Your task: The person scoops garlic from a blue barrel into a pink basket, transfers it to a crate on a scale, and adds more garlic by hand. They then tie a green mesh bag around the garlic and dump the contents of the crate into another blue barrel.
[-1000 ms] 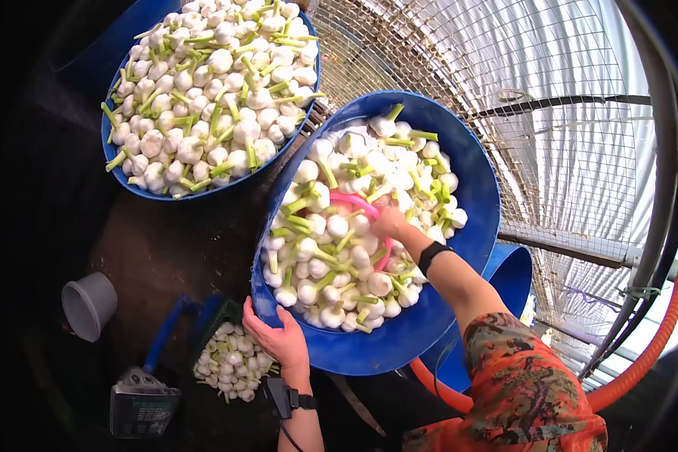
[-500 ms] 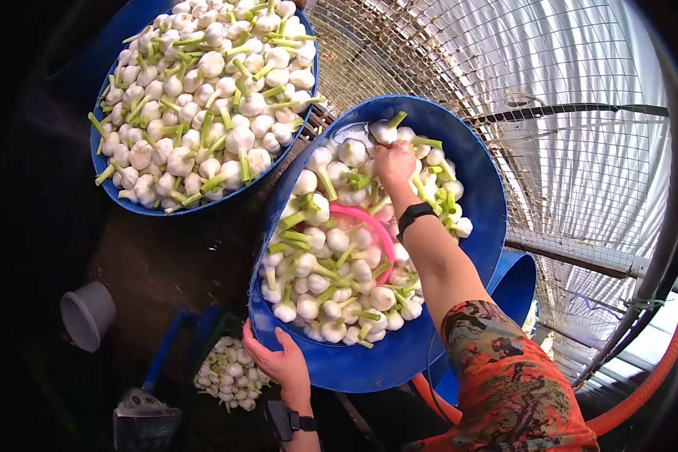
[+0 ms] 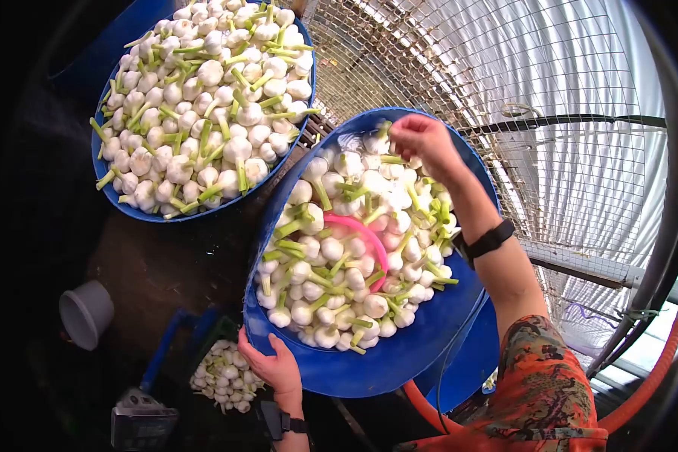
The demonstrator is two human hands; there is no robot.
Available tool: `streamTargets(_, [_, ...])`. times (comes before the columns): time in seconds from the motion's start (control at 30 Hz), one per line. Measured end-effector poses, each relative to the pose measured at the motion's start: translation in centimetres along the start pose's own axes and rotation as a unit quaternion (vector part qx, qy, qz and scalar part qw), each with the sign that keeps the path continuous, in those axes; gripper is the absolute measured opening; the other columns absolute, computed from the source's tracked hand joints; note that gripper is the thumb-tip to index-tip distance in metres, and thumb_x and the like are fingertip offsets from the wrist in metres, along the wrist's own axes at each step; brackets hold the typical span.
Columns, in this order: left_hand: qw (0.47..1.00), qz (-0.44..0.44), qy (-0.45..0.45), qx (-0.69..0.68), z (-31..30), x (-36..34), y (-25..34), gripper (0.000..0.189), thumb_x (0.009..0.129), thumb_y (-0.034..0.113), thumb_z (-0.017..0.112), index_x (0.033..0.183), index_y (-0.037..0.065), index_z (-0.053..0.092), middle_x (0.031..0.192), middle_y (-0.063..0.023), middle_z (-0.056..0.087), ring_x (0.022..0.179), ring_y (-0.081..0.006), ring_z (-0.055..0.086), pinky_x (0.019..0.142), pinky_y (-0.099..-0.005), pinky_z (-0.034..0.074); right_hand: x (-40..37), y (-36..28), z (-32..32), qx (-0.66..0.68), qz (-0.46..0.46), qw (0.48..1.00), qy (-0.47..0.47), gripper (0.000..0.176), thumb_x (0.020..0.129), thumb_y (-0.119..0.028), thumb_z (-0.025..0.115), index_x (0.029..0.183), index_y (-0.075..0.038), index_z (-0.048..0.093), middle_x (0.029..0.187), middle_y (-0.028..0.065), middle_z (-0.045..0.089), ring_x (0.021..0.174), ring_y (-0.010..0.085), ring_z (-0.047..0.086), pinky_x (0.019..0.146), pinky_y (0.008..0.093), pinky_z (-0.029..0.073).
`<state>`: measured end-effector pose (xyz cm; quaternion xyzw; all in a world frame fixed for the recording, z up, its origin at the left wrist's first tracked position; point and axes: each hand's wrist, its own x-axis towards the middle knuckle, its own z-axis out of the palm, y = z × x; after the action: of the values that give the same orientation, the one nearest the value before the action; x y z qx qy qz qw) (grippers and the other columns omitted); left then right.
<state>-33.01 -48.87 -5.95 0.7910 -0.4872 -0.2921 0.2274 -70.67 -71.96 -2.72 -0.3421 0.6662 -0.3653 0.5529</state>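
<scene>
A tilted blue tub (image 3: 369, 373) holds many white garlic bulbs (image 3: 320, 297) with short green stems. My left hand (image 3: 273, 365) is at its lower left rim, thumb raised and fingers against the tub's edge. Over the far rim, my right hand (image 3: 423, 143) is raised with its fingers pinched together. Right by those fingertips is the green stem of a single garlic bulb (image 3: 374, 142); blur hides whether they grip it. A pink curved rim (image 3: 373, 245) shows among the bulbs.
A second blue tub (image 3: 139, 215), heaped with garlic, stands at the upper left. Below are a grey bucket (image 3: 87, 315), a digital scale display (image 3: 143, 418) and a smaller pile of garlic (image 3: 226, 377). Wire mesh (image 3: 535, 83) borders the right, with an orange hose (image 3: 652, 384) lower down.
My right hand has lifted out from among the bulbs and moved up and right. The bulbs in the tilted tub have shifted, covering more of its right side. My left hand stays at the rim.
</scene>
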Motion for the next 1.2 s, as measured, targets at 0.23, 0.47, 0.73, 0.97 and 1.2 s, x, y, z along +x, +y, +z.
streamTargets(0.23, [1.0, -0.005, 0.009, -0.01, 0.0, 0.1, 0.2, 0.05, 0.077, 0.001, 0.059, 0.123, -0.002, 0.042, 0.116, -0.0224, 0.051, 0.107, -0.0401, 0.05, 0.092, -0.045, 0.04, -2.6, 6.4, -0.7, -0.422, -0.022, 0.894, 0.149, 0.02, 0.07, -0.018, 0.074, 0.082, -0.002, 0.067, 0.073, 0.0087, 0.066, 0.066, 0.0191, 0.063, 0.066, 0.0315, 0.051])
streamTargets(0.47, [0.999, 0.021, 0.025, 0.012, 0.2, 0.1, -0.2, 0.049, 0.075, 0.002, 0.06, 0.122, -0.002, 0.043, 0.112, -0.0218, 0.052, 0.104, -0.0407, 0.051, 0.09, -0.0456, 0.041, -8.1, 19.4, 6.0, -0.46, 0.147, 0.875, 0.039, 0.037, 0.068, -0.027, 0.069, 0.099, -0.009, 0.067, 0.091, 0.0161, 0.068, 0.087, 0.0316, 0.065, 0.079, 0.0378, 0.051])
streamTargets(0.73, [1.0, 0.013, 0.022, 0.007, 0.0, 0.3, 0.2, 0.048, 0.075, 0.002, 0.06, 0.121, -0.001, 0.044, 0.112, -0.0209, 0.052, 0.104, -0.0395, 0.051, 0.088, -0.0449, 0.042, -7.6, 23.1, 6.5, -0.514, 0.119, 0.848, -0.04, 0.04, 0.072, -0.013, 0.056, 0.111, -0.003, 0.056, 0.092, 0.0247, 0.065, 0.089, 0.0382, 0.063, 0.08, 0.0452, 0.049])
streamTargets(0.97, [1.0, 0.011, 0.024, 0.008, 0.2, 0.4, 0.2, 0.048, 0.075, 0.002, 0.06, 0.12, -0.001, 0.044, 0.11, -0.0213, 0.052, 0.102, -0.0401, 0.051, 0.087, -0.045, 0.042, -9.1, 19.5, 6.7, -0.329, 0.218, 0.916, -0.071, 0.045, 0.074, -0.008, 0.054, 0.119, -0.012, 0.057, 0.09, 0.0208, 0.066, 0.083, 0.0328, 0.065, 0.072, 0.0405, 0.053])
streamTargets(1.2, [1.0, 0.01, 0.009, -0.001, -0.1, 0.2, -0.3, 0.049, 0.075, 0.002, 0.06, 0.12, 0.0, 0.044, 0.111, -0.0203, 0.052, 0.1, -0.0402, 0.052, 0.085, -0.0443, 0.044, -7.4, 18.3, 0.3, -0.07, 0.329, 0.925, -0.174, 0.049, 0.063, 0.009, 0.058, 0.11, -0.004, 0.06, 0.092, 0.0063, 0.064, 0.083, 0.0184, 0.062, 0.071, 0.0321, 0.053])
